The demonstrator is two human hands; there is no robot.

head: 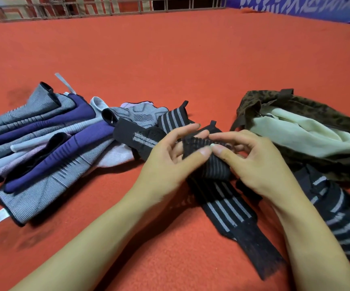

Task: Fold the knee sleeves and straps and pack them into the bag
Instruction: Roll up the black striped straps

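A black strap with grey stripes trails toward me over the red felt. Its far end is bunched up between both hands. My left hand pinches that end with thumb and fingers. My right hand pinches it from the other side, thumb tip to thumb tip. A camouflage bag with a pale green lining lies open at the right. A pile of grey, purple and lilac knee sleeves lies at the left. Two more black straps rest beside the pile.
Another striped black strap lies at the right under the bag's edge. The red felt surface stretches far back to a metal railing and a blue banner.
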